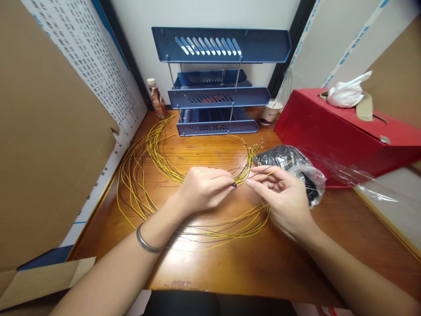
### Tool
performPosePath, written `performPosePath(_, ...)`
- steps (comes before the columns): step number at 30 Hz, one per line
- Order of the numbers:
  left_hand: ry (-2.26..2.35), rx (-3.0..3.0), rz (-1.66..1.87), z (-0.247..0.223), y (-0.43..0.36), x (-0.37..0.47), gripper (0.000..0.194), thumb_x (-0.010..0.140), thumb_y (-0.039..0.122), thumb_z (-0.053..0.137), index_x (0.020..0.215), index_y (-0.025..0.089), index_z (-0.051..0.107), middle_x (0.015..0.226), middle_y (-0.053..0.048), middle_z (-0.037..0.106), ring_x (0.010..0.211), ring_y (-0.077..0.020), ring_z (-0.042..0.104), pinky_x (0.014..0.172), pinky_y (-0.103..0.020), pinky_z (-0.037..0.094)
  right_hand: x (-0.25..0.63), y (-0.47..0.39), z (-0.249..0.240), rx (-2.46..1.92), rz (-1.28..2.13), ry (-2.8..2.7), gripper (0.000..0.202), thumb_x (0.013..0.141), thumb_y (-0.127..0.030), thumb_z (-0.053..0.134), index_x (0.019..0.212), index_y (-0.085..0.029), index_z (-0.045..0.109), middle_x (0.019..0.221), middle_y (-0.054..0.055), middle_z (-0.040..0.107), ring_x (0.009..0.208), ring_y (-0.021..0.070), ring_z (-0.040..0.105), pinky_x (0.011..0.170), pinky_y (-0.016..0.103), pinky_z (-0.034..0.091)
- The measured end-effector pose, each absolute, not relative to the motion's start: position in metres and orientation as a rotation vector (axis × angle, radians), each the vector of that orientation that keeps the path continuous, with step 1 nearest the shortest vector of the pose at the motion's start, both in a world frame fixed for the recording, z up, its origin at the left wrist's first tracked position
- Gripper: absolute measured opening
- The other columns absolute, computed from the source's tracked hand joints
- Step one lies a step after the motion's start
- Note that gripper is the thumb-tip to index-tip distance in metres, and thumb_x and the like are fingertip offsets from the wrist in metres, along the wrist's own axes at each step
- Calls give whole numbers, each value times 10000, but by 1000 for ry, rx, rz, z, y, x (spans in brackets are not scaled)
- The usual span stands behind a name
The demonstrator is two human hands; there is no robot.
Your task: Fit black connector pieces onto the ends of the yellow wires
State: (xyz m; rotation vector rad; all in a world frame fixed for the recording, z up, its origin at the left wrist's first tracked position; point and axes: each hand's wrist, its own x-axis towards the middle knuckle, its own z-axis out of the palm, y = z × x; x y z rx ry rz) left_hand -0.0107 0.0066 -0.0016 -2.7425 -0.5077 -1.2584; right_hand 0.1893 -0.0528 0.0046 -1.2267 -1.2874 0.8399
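My left hand (pixel 205 186) is closed in a pinch around a small black piece (pixel 234 184), probably a connector housing, whose tip shows past the fingers. Thin yellow and dark wires (pixel 164 160) curve in a loose coil across the table and pass behind this hand. Just to the right, my right hand (pixel 286 197) pinches a yellow wire and a dark wire between thumb and forefinger, their ends sticking out past the fingers. The bundle's tips (pixel 253 151) fan out above both hands. A clear plastic bag (pixel 279 156) holding black pieces (pixel 311 188) lies beside my right hand.
A blue tiered desk tray (pixel 220 46) stands at the back of the wooden table (pixel 210 272). A drink bottle (pixel 158 98) is to its left, a paper cup (pixel 270 113) to its right. A red box (pixel 332 127) bounds the right side, cardboard (pixel 49 131) the left.
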Motion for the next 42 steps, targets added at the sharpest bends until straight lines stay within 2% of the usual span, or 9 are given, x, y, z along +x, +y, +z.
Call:
performPosePath(10,-500,-2750,-1213,-2,4,-9,136,922,190,596,841,161,701,866,-36,793,687,-130,743,540,-209,511,187,-55,2,-1224,924,-1301,277,753,-335,821,959,-181,717,766,58,746,622,157,662,495,241,496)
performPosePath(17,-516,-2749,-1213,0,6,-10,136,921,186,594,840,154,698,854,-39,791,682,-134,741,549,-212,523,188,-55,3,-1225,845,-1309,218,769,-348,811,909,-198,736,878,80,762,678,170,675,510,251,515)
performPosePath(25,-496,-2768,-1203,-1,4,-8,153,920,188,604,818,147,710,853,-35,790,674,-146,741,530,-227,512,185,-56,2,-1229,819,-1347,147,777,-313,792,852,-198,740,802,63,746,625,156,638,482,246,463)
performPosePath(30,-488,-2801,-1224,-1,4,-8,162,929,197,595,828,142,709,845,-39,788,688,-147,745,552,-224,530,181,-58,-1,-1270,799,-1397,131,786,-297,777,855,-189,748,827,79,740,630,160,620,486,258,443)
performPosePath(36,-522,-2801,-1240,-1,4,-8,146,922,197,608,827,139,703,848,-36,786,698,-143,747,573,-223,548,184,-58,4,-1282,734,-1363,115,804,-299,750,849,-193,751,838,90,739,709,191,659,472,252,425)
performPosePath(42,-533,-2839,-1286,-3,4,-8,140,920,199,613,839,134,706,859,-40,787,723,-148,751,621,-225,567,181,-58,3,-1278,700,-1371,101,783,-269,750,821,-176,750,808,87,741,669,181,659,480,251,433)
